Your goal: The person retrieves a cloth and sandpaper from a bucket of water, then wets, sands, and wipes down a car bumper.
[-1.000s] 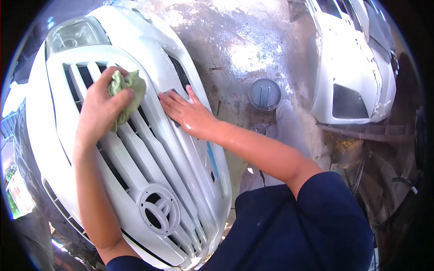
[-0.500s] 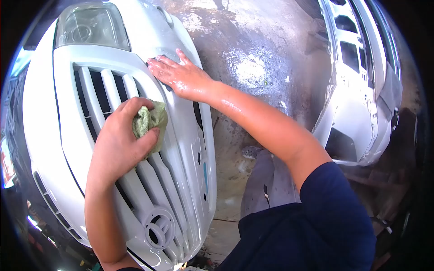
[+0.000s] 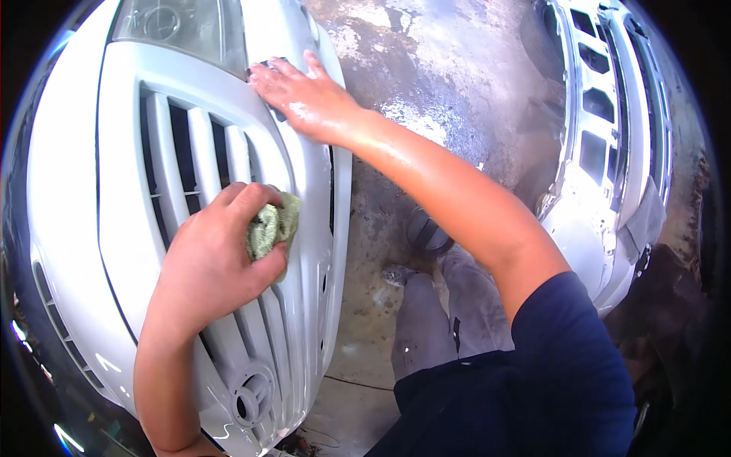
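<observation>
My left hand (image 3: 217,247) is closed around a crumpled pale green cloth (image 3: 266,232), over the grille slats of a white car bumper (image 3: 304,175). Higher up, my right hand (image 3: 308,99) lies with fingers stretched over a dark sheet that looks like sandpaper (image 3: 276,114), pressing it to the bumper below the headlight. Only the edges of that sheet show; my palm and fingers hide the rest. The skin of my right hand and forearm is wet. The headlight (image 3: 186,34) sits to the left of my right fingertips.
Another white bumper (image 3: 590,206) stands on the right, with openings along it. A round dark object (image 3: 428,232) rests on the floor near my feet. The concrete floor (image 3: 411,99) is wet and stained. A round emblem mount (image 3: 251,396) is low on the grille.
My right hand has slid with the dark sheet toward the headlight. My left hand, still holding the cloth, has shifted slightly. The camera view has also moved.
</observation>
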A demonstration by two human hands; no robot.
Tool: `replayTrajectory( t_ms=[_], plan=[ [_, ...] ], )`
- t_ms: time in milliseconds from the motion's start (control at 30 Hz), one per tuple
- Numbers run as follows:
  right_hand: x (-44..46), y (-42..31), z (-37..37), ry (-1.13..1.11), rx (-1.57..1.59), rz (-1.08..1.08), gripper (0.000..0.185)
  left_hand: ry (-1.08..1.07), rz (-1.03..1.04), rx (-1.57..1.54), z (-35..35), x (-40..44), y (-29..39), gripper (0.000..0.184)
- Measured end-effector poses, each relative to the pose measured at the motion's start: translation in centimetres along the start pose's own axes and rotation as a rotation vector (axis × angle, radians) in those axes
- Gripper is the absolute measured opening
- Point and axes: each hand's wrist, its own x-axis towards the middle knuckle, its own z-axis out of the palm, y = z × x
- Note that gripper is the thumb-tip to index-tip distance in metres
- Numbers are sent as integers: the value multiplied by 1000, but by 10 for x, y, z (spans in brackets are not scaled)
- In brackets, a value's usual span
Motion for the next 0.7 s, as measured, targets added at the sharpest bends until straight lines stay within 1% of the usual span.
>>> replayTrajectory(
  t_ms=[67, 100, 200, 233, 333, 400, 467, 567, 667, 700],
  plan=[
    [14, 15, 10, 49, 0, -3, 61, -11, 1, -23, 0, 0, -1, 36],
    [33, 23, 6, 37, 10, 13, 61, -21, -22, -2, -2, 1, 0, 36],
    [63, 39, 9, 38, -119, 28, 61, 13, -22, -30, -2, 2, 0, 37],
    [58, 35, 8, 16, -58, 42, 64, 9, -20, -28, -2, 2, 0, 37],
    [6, 9, 15, 53, 133, 14, 67, -1, -13, -20, -4, 2, 1, 38],
    [-43, -19, 7, 29, 216, 27, 70, -11, -30, -13, -4, 2, 3, 39],
    [-89, -42, -2, -61, 272, 59, 74, -10, -35, -17, -3, 2, 3, 40],
    [-131, -74, -20, -104, 382, 122, 64, -10, -41, -10, -3, 3, 4, 41],
    [-132, -76, -20, 103, 766, 358, 61, 24, -5, 23, -2, 3, 4, 42],
    [-121, -72, -21, 260, 874, 414, 58, 37, 15, 38, -2, 3, 4, 42]
  ],
)
